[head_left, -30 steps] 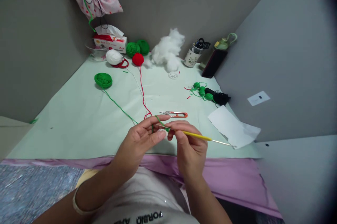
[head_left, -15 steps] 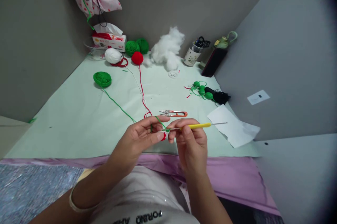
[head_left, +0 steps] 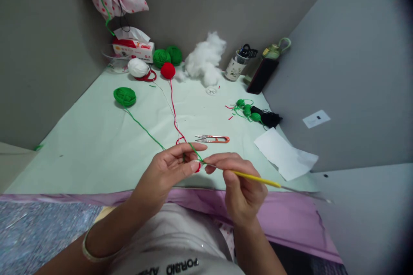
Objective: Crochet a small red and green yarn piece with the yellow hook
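My left hand (head_left: 171, 165) pinches a small crocheted piece (head_left: 198, 167) in red, with some white and green, mostly hidden by the fingers. Green yarn (head_left: 195, 151) runs over my left index finger down to the work. In my right hand (head_left: 241, 184) is a yellow-handled crochet hook (head_left: 256, 177), closed between thumb and fingers. Its tip meets the green yarn at the piece, and its other end points right and down. Beyond my fingers lie orange thread snips (head_left: 213, 139). A green yarn ball (head_left: 125, 97) feeds the strand from the left.
Red (head_left: 167, 70) and white yarn balls (head_left: 138, 67) sit at the back near a tissue box (head_left: 134, 50). White stuffing (head_left: 206, 60), a pen cup (head_left: 236, 68) and a bottle (head_left: 272, 52) stand along the wall. Green crocheted pieces (head_left: 247, 110) and white paper (head_left: 285, 154) lie right.
My right hand has shifted slightly right and down, tilting the hook so that its far end now points lower. My left hand stays nearly in place with the crocheted piece.
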Motion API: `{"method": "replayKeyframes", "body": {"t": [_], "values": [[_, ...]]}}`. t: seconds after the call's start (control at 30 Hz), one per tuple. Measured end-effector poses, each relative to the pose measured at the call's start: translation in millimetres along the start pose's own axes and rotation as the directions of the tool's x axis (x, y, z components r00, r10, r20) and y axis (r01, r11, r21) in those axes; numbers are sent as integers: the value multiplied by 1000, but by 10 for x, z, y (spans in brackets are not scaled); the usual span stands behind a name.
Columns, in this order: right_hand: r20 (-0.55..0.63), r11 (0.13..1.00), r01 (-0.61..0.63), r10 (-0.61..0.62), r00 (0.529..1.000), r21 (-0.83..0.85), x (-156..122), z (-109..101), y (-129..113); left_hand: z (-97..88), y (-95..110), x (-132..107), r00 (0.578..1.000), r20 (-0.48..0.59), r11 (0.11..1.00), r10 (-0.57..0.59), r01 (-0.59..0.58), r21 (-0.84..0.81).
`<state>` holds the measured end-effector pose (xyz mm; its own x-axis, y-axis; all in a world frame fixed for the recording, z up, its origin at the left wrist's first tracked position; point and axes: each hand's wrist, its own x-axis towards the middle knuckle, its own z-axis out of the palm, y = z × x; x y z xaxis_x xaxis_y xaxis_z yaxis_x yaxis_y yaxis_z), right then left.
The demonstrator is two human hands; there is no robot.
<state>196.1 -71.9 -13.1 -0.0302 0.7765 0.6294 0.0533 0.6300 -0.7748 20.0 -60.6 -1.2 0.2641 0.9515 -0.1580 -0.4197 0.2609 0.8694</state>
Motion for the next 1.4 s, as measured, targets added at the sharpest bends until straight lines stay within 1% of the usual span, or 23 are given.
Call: {"method": "replayKeyframes", "body": {"t": [0.1,0.23,0.3,0.4,0.47,0.53,0.57,0.6,0.67,0.73,0.77,0.83,0.9,0.97,1.0,1.03,1.1,1.13,1.23,1.27,1.33,1.37,1.4], "values": [[29,991,89,-87,996,-99,-24,10,16,11,-18,1,1000,10,1000,15,-15,-2],[96,971,150,-134,986,-184,-36,-12,27,33,-40,9,999,-17,999,39,-39,-6],[146,937,199,-162,976,-287,-43,-24,18,46,-44,15,998,-34,999,46,-47,-19],[226,845,275,-188,956,-459,-79,-13,10,73,-50,6,995,-69,997,73,-74,-10],[213,790,292,-208,955,-539,-122,21,30,99,-59,-16,980,-139,989,142,-133,70],[169,755,301,-250,953,-582,-165,63,74,125,-71,-40,961,-192,975,201,-177,133],[148,745,315,-284,947,-588,-180,80,99,132,-77,-47,963,-186,978,193,-175,110],[129,745,328,-313,941,-582,-189,93,122,134,-79,-48,976,-155,988,152,-146,44],[100,777,328,-328,939,-538,-184,101,148,115,-75,-32,999,-39,990,-8,3,-143],[61,850,264,-266,962,-455,-150,89,135,69,-56,1,988,60,954,-141,151,-259],[34,893,209,-214,976,-399,-126,80,117,42,-42,19,982,69,942,-177,189,-279],[-37,964,78,-90,995,-255,-73,63,68,-6,-16,45,982,31,943,-188,189,-275],[-120,996,-70,62,991,-64,-23,56,25,-25,-2,51,990,-18,961,-142,134,-240],[-145,975,-183,201,969,128,14,64,8,-9,-6,40,996,-16,978,-87,82,-192],[-138,962,-204,231,963,182,28,74,10,8,-15,32,998,2,982,-68,67,-175],[-125,960,-205,231,965,192,36,86,16,25,-26,24,998,26,984,-57,60,-165],[-102,980,-161,173,980,116,38,113,35,53,-50,15,997,63,986,-49,58,-155],[-104,989,-135,141,984,63,30,125,45,60,-61,14,997,62,987,-43,52,-151],[-103,993,-79,70,992,-87,-25,143,69,59,-87,23,1000,2,993,-1,1,-115],[-80,986,-47,35,996,-162,-50,142,77,57,-93,28,1000,-18,994,11,-13,-111],[15,939,77,-77,997,-335,-93,127,91,55,-100,41,1000,-29,989,5,-10,-150],[68,908,143,-126,990,-393,-106,116,95,55,-100,48,1000,-16,981,-21,18,-191],[94,891,182,-157,983,-416,-108,103,97,53,-97,57,998,4,970,-61,61,-236]]}}
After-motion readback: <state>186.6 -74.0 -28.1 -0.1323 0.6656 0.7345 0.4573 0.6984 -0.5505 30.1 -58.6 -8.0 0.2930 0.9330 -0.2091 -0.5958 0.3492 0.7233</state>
